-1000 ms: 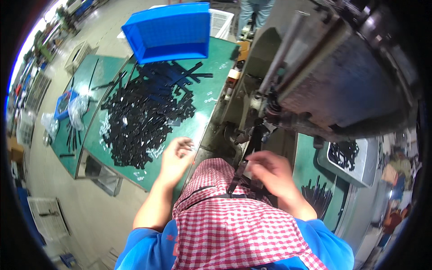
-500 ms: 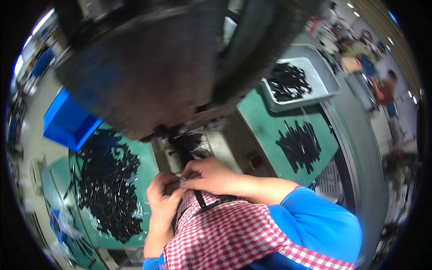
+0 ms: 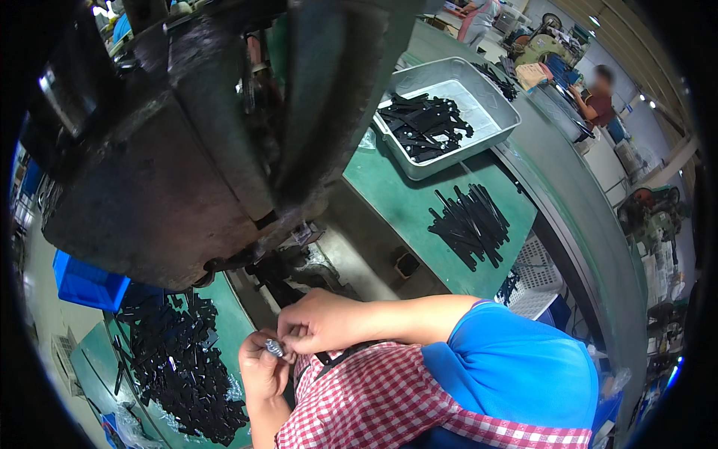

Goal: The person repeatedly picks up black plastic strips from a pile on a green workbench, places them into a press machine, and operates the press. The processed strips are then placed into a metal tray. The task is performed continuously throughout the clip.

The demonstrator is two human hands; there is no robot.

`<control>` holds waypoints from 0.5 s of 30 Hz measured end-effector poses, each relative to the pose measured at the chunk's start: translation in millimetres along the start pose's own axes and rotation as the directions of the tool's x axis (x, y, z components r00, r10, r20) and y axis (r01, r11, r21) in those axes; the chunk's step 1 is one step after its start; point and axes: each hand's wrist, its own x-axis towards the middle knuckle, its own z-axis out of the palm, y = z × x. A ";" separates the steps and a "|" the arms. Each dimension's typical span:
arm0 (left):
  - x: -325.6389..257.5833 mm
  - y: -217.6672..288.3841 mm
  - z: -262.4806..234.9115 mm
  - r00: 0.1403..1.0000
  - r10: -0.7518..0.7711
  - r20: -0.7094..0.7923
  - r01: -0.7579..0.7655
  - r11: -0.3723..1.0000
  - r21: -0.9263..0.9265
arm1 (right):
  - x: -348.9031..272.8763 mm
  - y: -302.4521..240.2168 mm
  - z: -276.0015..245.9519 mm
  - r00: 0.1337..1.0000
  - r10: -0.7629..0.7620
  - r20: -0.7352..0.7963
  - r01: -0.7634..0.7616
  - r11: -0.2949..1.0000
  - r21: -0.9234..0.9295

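Note:
My left hand (image 3: 259, 368) is closed, its fingers and thumb around a small ridged silver metal piece (image 3: 274, 347). Right beside it, my right hand (image 3: 314, 323) has curled fingers, with the fingertips pinched at the piece's right side; whether they hold it or something else is hidden. Both hands are close to my chequered apron (image 3: 374, 382), just below the dark metal machine (image 3: 149, 187). A pile of black strip-like parts (image 3: 183, 367) lies on the green surface to my left. More black strips (image 3: 471, 224) lie roughly side by side on the right-hand green surface.
A grey metal tray (image 3: 505, 120) at the far right holds black parts. The blue bin (image 3: 90, 283) is at the left, beyond the pile. A white perforated basket (image 3: 535, 269) sits below the right-hand surface. Another person (image 3: 598, 105) is further off at the right.
The view has swung, so the machine and left pile appear further left and lower. My hands appear lower and slightly left, and the silver piece now shows more clearly between them.

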 end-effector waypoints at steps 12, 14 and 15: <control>5.3 8.4 12.6 0.973 0.231 0.025 -0.212 0.842 0.495 | 0.2 -11.0 -3.8 0.982 0.188 -0.014 -0.188 0.982 0.004; 2.6 8.2 7.1 0.997 0.078 0.012 -0.079 0.988 0.134 | 0.3 -11.9 -9.0 0.993 0.116 0.024 -0.113 0.988 -0.105; 5.4 5.5 -0.6 0.998 0.025 0.049 -0.024 0.999 -0.025 | 1.0 -9.7 -13.4 0.996 0.084 0.019 -0.079 0.979 -0.191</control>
